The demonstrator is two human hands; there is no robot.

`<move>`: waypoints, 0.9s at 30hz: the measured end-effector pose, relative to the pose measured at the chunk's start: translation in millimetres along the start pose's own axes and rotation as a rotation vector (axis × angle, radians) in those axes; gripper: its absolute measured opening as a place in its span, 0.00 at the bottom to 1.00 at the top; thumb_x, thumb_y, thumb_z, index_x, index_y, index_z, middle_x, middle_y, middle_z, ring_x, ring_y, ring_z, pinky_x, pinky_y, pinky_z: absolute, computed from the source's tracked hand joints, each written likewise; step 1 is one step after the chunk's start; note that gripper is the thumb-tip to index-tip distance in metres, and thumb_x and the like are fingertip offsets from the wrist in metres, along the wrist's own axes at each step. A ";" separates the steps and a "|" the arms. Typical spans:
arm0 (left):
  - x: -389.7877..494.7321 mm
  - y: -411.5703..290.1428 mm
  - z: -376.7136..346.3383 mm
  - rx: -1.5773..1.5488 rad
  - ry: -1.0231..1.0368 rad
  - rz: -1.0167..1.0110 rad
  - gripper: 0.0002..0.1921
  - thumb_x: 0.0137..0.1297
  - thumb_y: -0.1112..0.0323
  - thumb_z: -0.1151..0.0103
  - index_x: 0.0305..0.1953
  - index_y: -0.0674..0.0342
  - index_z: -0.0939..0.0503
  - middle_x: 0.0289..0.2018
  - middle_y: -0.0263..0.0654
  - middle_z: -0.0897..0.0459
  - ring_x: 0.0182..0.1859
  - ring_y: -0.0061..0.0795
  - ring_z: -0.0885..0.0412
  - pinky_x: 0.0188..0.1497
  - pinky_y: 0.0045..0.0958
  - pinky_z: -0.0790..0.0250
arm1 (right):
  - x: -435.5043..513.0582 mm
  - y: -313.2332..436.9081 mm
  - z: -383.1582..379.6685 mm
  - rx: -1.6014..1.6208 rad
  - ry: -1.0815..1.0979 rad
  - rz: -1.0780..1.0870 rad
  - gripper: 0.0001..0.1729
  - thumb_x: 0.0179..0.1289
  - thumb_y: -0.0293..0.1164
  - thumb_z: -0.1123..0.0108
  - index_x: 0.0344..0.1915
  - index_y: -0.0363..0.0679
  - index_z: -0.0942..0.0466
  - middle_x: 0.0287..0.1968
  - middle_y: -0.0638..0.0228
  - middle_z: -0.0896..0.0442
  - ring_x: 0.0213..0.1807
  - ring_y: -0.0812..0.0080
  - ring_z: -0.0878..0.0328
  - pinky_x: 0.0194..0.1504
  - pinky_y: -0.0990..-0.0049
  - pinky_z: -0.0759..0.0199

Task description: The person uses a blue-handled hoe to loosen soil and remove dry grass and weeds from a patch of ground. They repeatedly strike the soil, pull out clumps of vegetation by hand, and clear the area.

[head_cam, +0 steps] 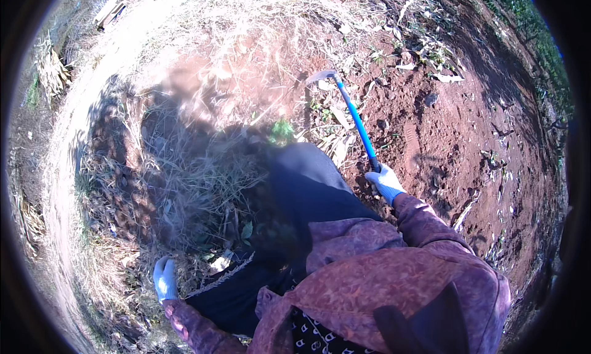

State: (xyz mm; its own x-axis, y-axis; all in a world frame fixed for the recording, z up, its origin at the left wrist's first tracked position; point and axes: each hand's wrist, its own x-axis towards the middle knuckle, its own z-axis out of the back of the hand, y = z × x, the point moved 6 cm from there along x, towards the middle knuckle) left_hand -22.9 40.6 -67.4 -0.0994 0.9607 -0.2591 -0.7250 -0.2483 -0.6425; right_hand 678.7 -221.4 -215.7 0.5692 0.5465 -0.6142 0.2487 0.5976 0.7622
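Note:
In a white knit glove, my right hand (387,182) grips the dark lower end of a sickle's blue handle (355,118). The sickle's curved metal blade (322,76) points left, over the edge between dry grass and bare reddish soil. My left hand (165,279), gloved in white too, is at the lower left beside my dark trouser leg, above dry grass. Its fingers look slightly bent and together; whether anything is between them cannot be told. A mat of cut dry grass (198,188) lies in shadow between my left hand and my knee.
Loose reddish soil (443,142) with scattered dry leaves spreads on the right. A small green plant (281,131) stands just past my knee. Dry husks (434,54) lie at the upper right, a bundle of dry leaves (51,70) at the far left. Green foliage (535,35) borders the upper right.

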 end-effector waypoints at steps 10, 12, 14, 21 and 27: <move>2.8 -4.8 -4.2 0.092 -0.008 0.044 0.20 0.67 0.63 0.38 0.55 0.70 0.18 0.46 0.40 0.13 0.48 0.28 0.20 0.54 0.30 0.27 | 175.4 86.7 72.9 0.564 -0.295 0.147 0.08 0.60 0.30 0.40 0.25 0.43 0.28 0.19 0.67 0.25 0.15 0.69 0.28 0.17 0.69 0.30; 5.5 -6.2 -6.3 0.090 0.011 0.006 0.19 0.68 0.64 0.38 0.54 0.71 0.18 0.47 0.41 0.13 0.50 0.28 0.19 0.56 0.31 0.28 | 198.2 93.3 62.3 0.563 -0.280 0.096 0.08 0.60 0.29 0.39 0.26 0.44 0.28 0.20 0.68 0.25 0.16 0.70 0.27 0.17 0.68 0.29; 7.0 -6.4 -8.1 0.095 0.023 -0.004 0.18 0.68 0.65 0.39 0.54 0.71 0.17 0.47 0.42 0.13 0.51 0.29 0.19 0.57 0.31 0.28 | 211.0 95.5 28.0 0.763 -0.079 0.041 0.06 0.65 0.26 0.39 0.32 0.44 0.27 0.22 0.71 0.25 0.20 0.73 0.27 0.22 0.72 0.26; 11.2 -10.7 -14.8 0.103 0.067 -0.059 0.17 0.69 0.65 0.37 0.53 0.70 0.17 0.46 0.40 0.12 0.50 0.28 0.18 0.57 0.31 0.27 | 117.2 26.9 -74.9 0.709 0.157 0.007 0.06 0.65 0.24 0.39 0.33 0.41 0.28 0.20 0.70 0.28 0.18 0.72 0.29 0.20 0.71 0.32; 14.5 -14.1 -18.5 0.131 0.092 -0.076 0.17 0.69 0.64 0.37 0.53 0.69 0.17 0.45 0.40 0.12 0.50 0.29 0.18 0.56 0.31 0.27 | 19.4 -74.0 -54.2 0.042 0.341 0.014 0.13 0.62 0.33 0.29 0.39 0.42 0.25 0.29 0.71 0.22 0.27 0.78 0.27 0.32 0.72 0.28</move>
State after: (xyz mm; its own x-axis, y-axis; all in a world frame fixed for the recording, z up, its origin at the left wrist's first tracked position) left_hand -1.5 55.8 -75.3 0.0178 0.9593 -0.2820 -0.8114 -0.1509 -0.5646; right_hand 628.8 -223.3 -295.1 0.2802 0.7232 -0.6312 0.2790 0.5678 0.7744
